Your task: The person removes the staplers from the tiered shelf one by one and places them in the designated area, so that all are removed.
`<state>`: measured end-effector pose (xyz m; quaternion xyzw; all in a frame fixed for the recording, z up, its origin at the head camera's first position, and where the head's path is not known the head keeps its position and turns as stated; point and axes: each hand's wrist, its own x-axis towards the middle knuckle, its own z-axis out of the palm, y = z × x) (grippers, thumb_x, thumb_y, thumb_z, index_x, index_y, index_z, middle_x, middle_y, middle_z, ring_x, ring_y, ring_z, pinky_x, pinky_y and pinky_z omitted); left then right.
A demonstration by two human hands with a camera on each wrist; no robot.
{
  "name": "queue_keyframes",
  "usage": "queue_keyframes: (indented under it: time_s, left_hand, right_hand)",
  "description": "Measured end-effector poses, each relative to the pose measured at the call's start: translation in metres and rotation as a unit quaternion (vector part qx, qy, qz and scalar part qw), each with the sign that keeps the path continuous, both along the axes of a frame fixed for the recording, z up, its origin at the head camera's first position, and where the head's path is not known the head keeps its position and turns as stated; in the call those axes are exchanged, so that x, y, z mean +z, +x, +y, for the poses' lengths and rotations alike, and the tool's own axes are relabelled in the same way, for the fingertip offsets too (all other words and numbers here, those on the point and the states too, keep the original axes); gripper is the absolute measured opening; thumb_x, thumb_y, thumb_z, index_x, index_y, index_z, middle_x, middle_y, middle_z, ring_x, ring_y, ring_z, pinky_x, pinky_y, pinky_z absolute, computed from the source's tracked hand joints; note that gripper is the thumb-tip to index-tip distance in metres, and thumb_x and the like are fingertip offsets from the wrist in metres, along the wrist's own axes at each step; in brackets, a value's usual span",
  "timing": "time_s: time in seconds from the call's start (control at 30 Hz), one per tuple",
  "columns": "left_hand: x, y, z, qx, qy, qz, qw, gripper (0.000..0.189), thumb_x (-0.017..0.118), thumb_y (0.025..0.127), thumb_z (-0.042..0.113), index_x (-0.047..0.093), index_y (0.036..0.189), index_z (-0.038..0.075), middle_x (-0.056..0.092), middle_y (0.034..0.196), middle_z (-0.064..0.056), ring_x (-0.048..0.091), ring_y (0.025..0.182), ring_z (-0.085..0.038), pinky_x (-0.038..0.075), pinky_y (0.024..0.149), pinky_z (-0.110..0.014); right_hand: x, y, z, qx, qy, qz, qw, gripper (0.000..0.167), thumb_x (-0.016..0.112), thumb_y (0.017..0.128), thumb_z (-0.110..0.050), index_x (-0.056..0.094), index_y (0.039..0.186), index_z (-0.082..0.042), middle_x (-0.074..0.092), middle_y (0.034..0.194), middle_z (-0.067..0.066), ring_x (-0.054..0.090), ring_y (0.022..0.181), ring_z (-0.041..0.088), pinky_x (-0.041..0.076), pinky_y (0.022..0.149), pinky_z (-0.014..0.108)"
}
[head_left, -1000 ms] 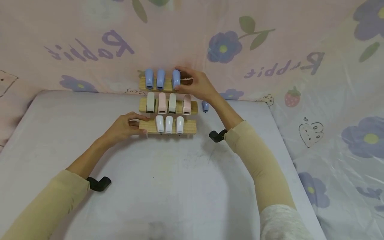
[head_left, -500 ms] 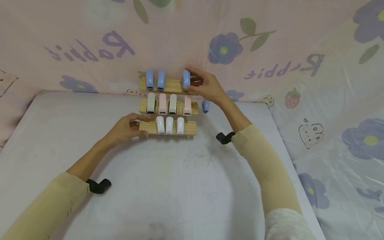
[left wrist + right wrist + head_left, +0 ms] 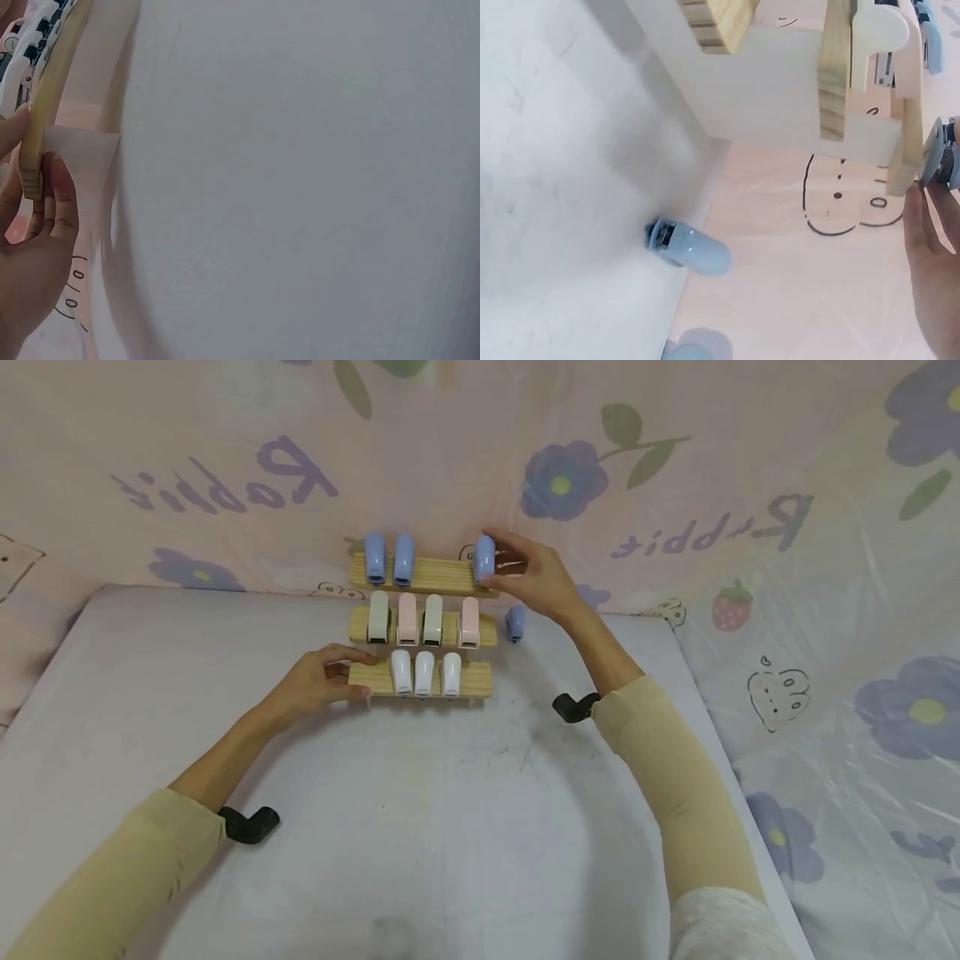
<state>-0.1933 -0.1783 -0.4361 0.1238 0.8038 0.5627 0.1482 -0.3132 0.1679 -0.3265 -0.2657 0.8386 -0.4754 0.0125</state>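
My right hand (image 3: 538, 577) pinches a small blue stapler (image 3: 484, 558) at the right end of the top board (image 3: 442, 572) of a three-tier wooden rack. Two more blue staplers (image 3: 389, 560) stand at that board's left end. On the middle board (image 3: 490, 628) are grey-green and pink staplers (image 3: 469, 622). The lowest board (image 3: 476, 679) carries three white staplers (image 3: 424, 673). My left hand (image 3: 318, 681) grips this board's left end; the left wrist view shows fingers under the wood (image 3: 46, 97). In the right wrist view, the held stapler (image 3: 939, 154) is partly cut off by the frame edge.
Another blue stapler (image 3: 515, 623) stands on the white tabletop (image 3: 390, 835), right of the rack. A printed curtain (image 3: 450, 452) rises close behind the rack. White side panels (image 3: 772, 82) support the boards. A black curved piece (image 3: 251, 825) sticks out at each wrist.
My right hand has moved the blue stapler rightward along the top board, widening the gap from the other two. My left hand has stayed at the lowest board.
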Motion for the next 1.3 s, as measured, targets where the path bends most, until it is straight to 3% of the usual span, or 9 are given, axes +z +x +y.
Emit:
queue_keyframes:
  time_s: [0.37, 0.53, 0.63, 0.77, 0.9, 1.1, 1.3]
  left_hand:
    - [-0.001, 0.001, 0.002, 0.004, 0.008, 0.001, 1.0000, 0.051, 0.080, 0.085, 0.009, 0.060, 0.131, 0.001, 0.049, 0.139, -0.014, 0.055, 0.117, -0.034, 0.050, 0.086, -0.020]
    - [-0.002, 0.001, 0.002, 0.008, 0.001, 0.017, 0.9998, 0.050, 0.081, 0.084, 0.014, 0.063, 0.129, 0.003, 0.052, 0.136, -0.012, 0.051, 0.121, -0.029, 0.044, 0.096, -0.025]
    - [-0.002, 0.001, 0.001, 0.008, -0.003, 0.020, 0.9998, 0.049, 0.081, 0.085, 0.014, 0.063, 0.130, 0.005, 0.051, 0.134, -0.012, 0.052, 0.119, -0.030, 0.045, 0.095, -0.027]
    - [-0.001, 0.001, 0.002, 0.007, -0.013, 0.023, 0.9996, 0.049, 0.081, 0.085, 0.014, 0.064, 0.131, 0.006, 0.050, 0.131, -0.014, 0.053, 0.118, -0.032, 0.046, 0.098, -0.035]
    - [-0.001, 0.001, 0.001, 0.010, -0.020, 0.027, 0.9994, 0.048, 0.082, 0.084, 0.015, 0.065, 0.129, 0.007, 0.051, 0.129, -0.013, 0.049, 0.122, -0.032, 0.040, 0.104, -0.046]
    - [-0.002, 0.000, 0.000, 0.012, -0.026, 0.025, 0.9993, 0.049, 0.082, 0.084, 0.017, 0.066, 0.129, 0.008, 0.052, 0.129, -0.012, 0.055, 0.117, -0.033, 0.046, 0.097, -0.038]
    - [-0.002, -0.001, 0.001, 0.007, -0.011, 0.019, 0.9997, 0.049, 0.082, 0.084, 0.016, 0.065, 0.130, 0.007, 0.050, 0.130, -0.013, 0.053, 0.117, -0.033, 0.044, 0.100, -0.041]
  right_hand:
    - [-0.007, 0.004, 0.022, -0.023, -0.004, -0.010, 0.9997, 0.068, 0.076, 0.087, -0.003, 0.047, 0.148, -0.006, 0.058, 0.133, 0.019, 0.060, 0.115, 0.033, 0.049, 0.098, 0.041]
    - [0.004, 0.018, 0.026, -0.029, 0.009, -0.004, 0.9995, 0.067, 0.074, 0.087, 0.003, 0.044, 0.146, 0.002, 0.056, 0.133, 0.026, 0.058, 0.116, 0.040, 0.048, 0.099, 0.046]
    - [0.010, 0.025, 0.029, -0.028, 0.010, -0.011, 0.9995, 0.066, 0.074, 0.086, 0.003, 0.044, 0.146, 0.004, 0.056, 0.134, 0.026, 0.058, 0.117, 0.039, 0.049, 0.099, 0.043]
    - [0.008, 0.028, 0.035, -0.032, 0.014, -0.026, 0.9991, 0.067, 0.074, 0.086, 0.003, 0.044, 0.146, 0.004, 0.055, 0.134, 0.026, 0.058, 0.119, 0.039, 0.049, 0.098, 0.041]
    - [-0.003, 0.025, 0.042, -0.040, 0.031, -0.038, 0.9980, 0.066, 0.074, 0.087, 0.001, 0.044, 0.146, 0.004, 0.056, 0.134, 0.026, 0.057, 0.118, 0.041, 0.050, 0.097, 0.043]
    - [-0.038, 0.007, 0.063, -0.047, 0.040, -0.047, 0.9970, 0.070, 0.077, 0.087, -0.005, 0.044, 0.149, -0.006, 0.055, 0.137, 0.021, 0.057, 0.120, 0.037, 0.048, 0.100, 0.044]
    - [-0.051, 0.005, 0.076, -0.059, 0.052, -0.044, 0.9959, 0.071, 0.079, 0.085, -0.009, 0.047, 0.148, -0.009, 0.058, 0.134, 0.017, 0.059, 0.118, 0.034, 0.050, 0.097, 0.042]
